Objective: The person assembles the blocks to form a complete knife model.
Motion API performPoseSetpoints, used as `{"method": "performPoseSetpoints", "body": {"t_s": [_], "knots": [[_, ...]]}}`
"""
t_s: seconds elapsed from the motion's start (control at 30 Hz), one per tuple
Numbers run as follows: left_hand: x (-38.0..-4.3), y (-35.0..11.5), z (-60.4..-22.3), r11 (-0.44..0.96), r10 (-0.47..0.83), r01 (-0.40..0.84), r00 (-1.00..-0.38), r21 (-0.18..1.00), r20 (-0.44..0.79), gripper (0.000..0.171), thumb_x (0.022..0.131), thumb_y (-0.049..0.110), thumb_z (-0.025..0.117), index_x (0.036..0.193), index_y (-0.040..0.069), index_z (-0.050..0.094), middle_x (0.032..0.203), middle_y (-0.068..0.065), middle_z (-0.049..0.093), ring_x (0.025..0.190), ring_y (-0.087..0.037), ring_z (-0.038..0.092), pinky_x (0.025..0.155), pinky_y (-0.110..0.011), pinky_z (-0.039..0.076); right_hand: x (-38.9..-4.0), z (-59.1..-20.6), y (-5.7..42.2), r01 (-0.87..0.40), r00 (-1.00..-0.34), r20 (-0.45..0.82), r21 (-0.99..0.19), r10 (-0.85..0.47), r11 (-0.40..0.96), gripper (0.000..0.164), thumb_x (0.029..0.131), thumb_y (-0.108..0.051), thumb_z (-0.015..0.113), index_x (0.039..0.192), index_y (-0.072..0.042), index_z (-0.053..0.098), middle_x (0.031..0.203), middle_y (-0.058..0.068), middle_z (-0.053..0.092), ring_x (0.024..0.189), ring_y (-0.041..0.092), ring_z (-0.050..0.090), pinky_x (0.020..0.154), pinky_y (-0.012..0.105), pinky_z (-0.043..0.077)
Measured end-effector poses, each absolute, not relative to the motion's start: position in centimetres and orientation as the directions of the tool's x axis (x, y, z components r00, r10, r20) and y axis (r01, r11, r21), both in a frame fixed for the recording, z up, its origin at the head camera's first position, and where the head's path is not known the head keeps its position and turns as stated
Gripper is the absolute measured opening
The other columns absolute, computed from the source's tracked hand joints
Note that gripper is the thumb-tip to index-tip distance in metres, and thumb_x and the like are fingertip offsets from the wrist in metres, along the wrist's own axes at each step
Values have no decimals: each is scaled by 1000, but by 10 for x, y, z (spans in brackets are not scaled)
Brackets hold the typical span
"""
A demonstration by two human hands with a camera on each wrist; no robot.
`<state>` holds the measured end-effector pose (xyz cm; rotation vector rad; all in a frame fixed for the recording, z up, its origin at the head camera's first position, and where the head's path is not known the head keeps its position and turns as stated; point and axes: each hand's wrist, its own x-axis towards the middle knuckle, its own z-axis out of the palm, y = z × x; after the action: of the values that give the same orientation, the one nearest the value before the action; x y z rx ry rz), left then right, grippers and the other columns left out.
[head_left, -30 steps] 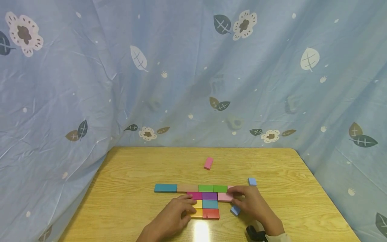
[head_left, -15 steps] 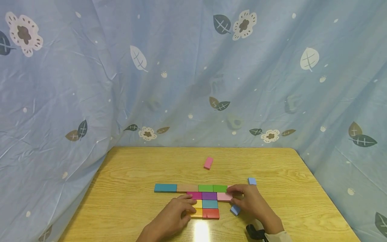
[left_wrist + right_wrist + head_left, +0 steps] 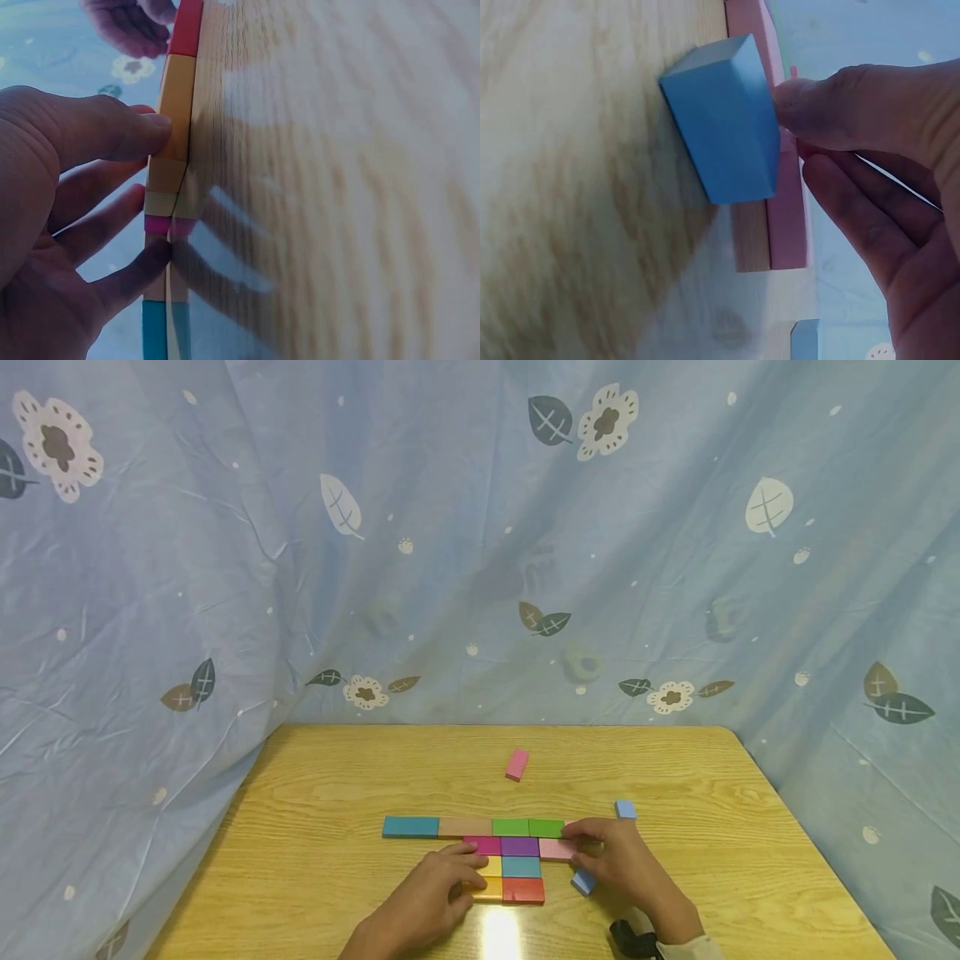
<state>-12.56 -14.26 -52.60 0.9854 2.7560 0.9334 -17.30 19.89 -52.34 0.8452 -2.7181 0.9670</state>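
Note:
Flat coloured blocks lie in touching rows on the wooden table. In the head view, my left hand rests against the left side of the lower rows, partly covering the yellow block and orange block. Its thumb touches the orange block in the left wrist view, with the other fingers spread along the row. My right hand pinches a light pink block at its right end. A blue block partly hides that grip in the right wrist view.
The top row has a teal block, a tan block and green blocks. Below are magenta, purple, blue and red blocks. Loose pink and light blue blocks lie apart.
Both hands keep almost the same places. The light pink block shows only a very slight shift, and the other blocks stay where they were.

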Motion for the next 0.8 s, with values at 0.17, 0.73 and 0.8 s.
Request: {"method": "performPoseSetpoints", "body": {"t_s": [0.17,0.73,0.8], "knots": [[-125,-142,-526,610,596,554,-792,567,133,25,98,2,76,115,16,86,143,-1,74,145,-30,62,120,-50,54,-172,-525,198,-556,-830,320,-553,-458,621,30,83,3,92,111,-6,83,110,7,84,96,16,81,86,34,69],[-124,-143,-528,596,590,548,-795,588,143,26,97,0,76,116,16,86,144,-2,73,146,-31,62,121,-48,54,-174,-525,196,-605,-795,372,-543,-480,582,29,85,4,90,112,-4,82,108,7,84,94,19,82,81,30,69],[-124,-143,-528,597,589,543,-797,591,136,26,98,1,76,116,16,86,145,-1,73,146,-30,61,121,-48,53,-178,-522,194,-601,-798,391,-554,-458,575,28,86,3,89,112,-4,83,108,7,84,94,20,82,81,33,70]]}}
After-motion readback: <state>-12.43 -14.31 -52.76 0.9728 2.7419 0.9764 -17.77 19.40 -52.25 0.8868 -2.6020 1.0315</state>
